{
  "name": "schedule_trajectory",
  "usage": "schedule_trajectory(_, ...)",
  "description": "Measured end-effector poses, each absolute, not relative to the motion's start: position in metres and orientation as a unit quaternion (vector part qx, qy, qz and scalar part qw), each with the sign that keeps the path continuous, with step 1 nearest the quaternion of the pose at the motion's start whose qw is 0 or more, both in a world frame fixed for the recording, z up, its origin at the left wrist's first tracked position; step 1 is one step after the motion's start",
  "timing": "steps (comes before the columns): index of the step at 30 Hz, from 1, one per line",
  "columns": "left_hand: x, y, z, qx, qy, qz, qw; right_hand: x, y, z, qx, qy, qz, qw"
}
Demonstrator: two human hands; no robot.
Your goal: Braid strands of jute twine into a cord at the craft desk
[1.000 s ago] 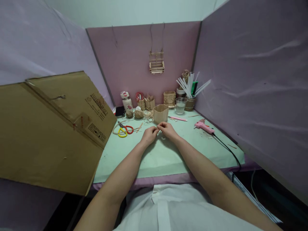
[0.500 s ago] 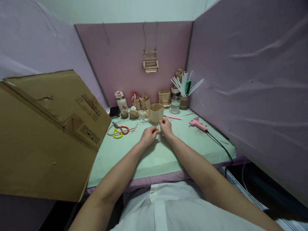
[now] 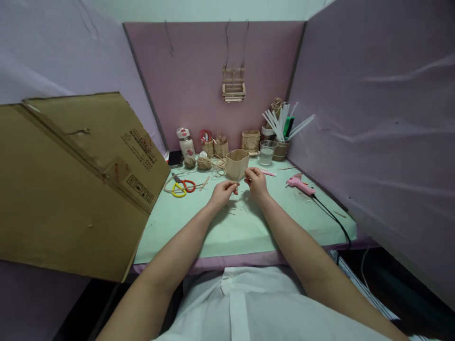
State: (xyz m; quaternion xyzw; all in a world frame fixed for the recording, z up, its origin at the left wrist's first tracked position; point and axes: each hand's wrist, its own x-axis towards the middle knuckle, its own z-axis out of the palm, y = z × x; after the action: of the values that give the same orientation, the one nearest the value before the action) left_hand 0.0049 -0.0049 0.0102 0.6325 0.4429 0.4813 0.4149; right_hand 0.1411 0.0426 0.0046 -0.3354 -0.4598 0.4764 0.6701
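Observation:
Over the middle of the table, both my hands are closed in a pinch. Between the fingertips of my left hand [image 3: 222, 193] and my right hand [image 3: 256, 182] runs a thin tan strand [image 3: 240, 179] that looks like twine. Just behind it stands an open cup made of wooden sticks [image 3: 237, 166], close to my right fingertips. Small loose bits lie on the cloth below my hands. Left of my left hand are scissors [image 3: 184, 186] with one yellow and one red handle, beside a short wooden stick [image 3: 204, 183].
Balls of twine [image 3: 204, 163], a white bottle [image 3: 186, 143], stick holders [image 3: 221, 149] and a clear cup of water [image 3: 266, 154] line the back. A pink glue gun [image 3: 301, 185] with a black cord lies right. A cardboard sheet [image 3: 81, 189] leans at left.
My hands have moved apart, the right one up and to the right, and the strand between them now shows. The camera view has shifted slightly.

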Motion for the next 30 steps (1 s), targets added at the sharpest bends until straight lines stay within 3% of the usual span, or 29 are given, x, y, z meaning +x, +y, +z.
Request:
schedule_trajectory(12, -0.002, -0.005, 0.010, 0.616, 0.437, 0.507, 0.415, 0.138, 0.037, 0.011, -0.314, -0.452, 0.554, 0.625)
schedule_trajectory(17, -0.003, -0.005, 0.011, 0.650, 0.440, 0.488, 0.381, 0.138, 0.035, 0.007, -0.418, -0.532, 0.527, 0.514)
schedule_trajectory(20, -0.002, -0.003, 0.009, 0.668, 0.447, 0.481, 0.351, 0.137, 0.031, 0.006, -0.399, -0.579, 0.530, 0.474)
schedule_trajectory(24, -0.003, 0.000, 0.007, 0.685, 0.430, 0.479, 0.340, 0.137, 0.031, 0.005, -0.363, -0.607, 0.503, 0.496)
schedule_trajectory(30, -0.003, -0.004, 0.008, 0.703, 0.418, 0.452, 0.355, 0.139, 0.042, -0.003, -0.427, -0.552, 0.421, 0.580)
